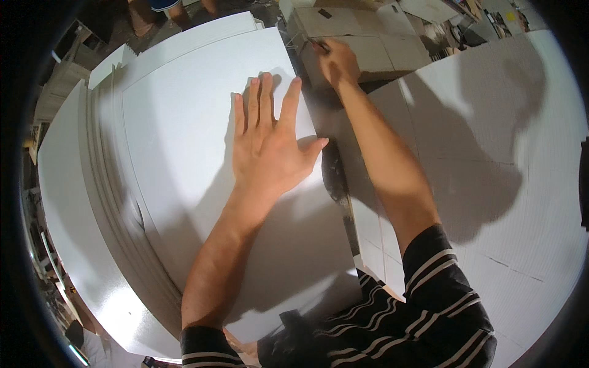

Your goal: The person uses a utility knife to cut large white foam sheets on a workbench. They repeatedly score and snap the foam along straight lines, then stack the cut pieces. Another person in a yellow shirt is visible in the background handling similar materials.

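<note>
My left hand point(265, 150) lies flat on a smooth white panel point(178, 116), fingers spread and thumb over its right edge. The panel tops a stack of similar white boards. Past the far right corner of that panel, my right hand point(339, 63) is closed, its fingers pinched round a small dark object point(320, 47) with a hint of red. Most of that object is hidden by the fingers, and its kind cannot be made out. The right hand is above the gap between the stack and a cardboard box point(392, 52).
A wide sheet of pale corrugated cardboard point(466, 257) spreads over the right side, with my shadow on it. More white boards point(80, 202) stand at the left. Another person's bare legs point(178, 13) show at the far edge. Clutter lies at the back right.
</note>
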Action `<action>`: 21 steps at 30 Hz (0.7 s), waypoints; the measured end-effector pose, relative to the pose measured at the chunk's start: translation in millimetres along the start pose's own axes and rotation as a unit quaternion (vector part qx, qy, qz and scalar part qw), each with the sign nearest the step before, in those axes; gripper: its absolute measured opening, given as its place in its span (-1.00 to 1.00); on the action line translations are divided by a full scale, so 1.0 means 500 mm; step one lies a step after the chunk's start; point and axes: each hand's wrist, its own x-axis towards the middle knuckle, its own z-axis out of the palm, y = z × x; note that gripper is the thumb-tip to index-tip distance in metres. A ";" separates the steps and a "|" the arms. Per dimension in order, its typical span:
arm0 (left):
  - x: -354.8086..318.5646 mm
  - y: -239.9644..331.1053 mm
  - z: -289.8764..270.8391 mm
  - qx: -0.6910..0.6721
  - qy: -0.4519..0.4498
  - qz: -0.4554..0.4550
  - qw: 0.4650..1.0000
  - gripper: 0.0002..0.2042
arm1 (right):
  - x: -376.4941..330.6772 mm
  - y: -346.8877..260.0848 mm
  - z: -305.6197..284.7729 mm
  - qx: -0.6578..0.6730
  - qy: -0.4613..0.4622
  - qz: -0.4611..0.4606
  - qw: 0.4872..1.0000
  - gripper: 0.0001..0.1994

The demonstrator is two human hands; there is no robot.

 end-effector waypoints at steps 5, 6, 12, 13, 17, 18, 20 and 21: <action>0.035 0.005 0.014 0.033 0.010 0.022 0.999 -0.17 | -0.198 0.286 0.050 -0.131 -0.243 0.178 0.944 -0.47; 0.043 0.004 0.017 0.043 0.002 0.029 0.999 -0.19 | -0.251 0.325 0.064 -0.110 -0.292 0.265 0.912 -0.53; 0.043 -0.009 0.016 0.090 0.042 0.011 0.995 -0.31 | -0.335 0.348 -0.013 0.331 -0.328 0.382 0.798 -0.57; 0.037 -0.015 0.017 0.103 0.042 -0.004 0.994 -0.33 | -0.302 0.315 -0.029 0.386 -0.328 0.361 0.783 -0.52; 0.024 -0.041 0.014 0.166 0.062 -0.089 0.980 -0.40 | -0.183 0.129 -0.053 0.412 -0.239 0.212 0.853 -0.57; 0.027 -0.045 0.015 0.190 0.066 -0.120 0.972 -0.40 | -0.144 0.082 -0.048 0.405 -0.216 0.130 0.879 -0.58; 0.028 -0.051 0.018 0.191 0.099 -0.158 0.964 -0.45 | -0.077 0.004 -0.039 0.389 -0.171 -0.042 0.904 -0.58; 0.030 -0.052 0.019 0.194 0.110 -0.175 0.959 -0.46 | -0.048 -0.030 -0.037 0.387 -0.211 -0.079 0.894 -0.56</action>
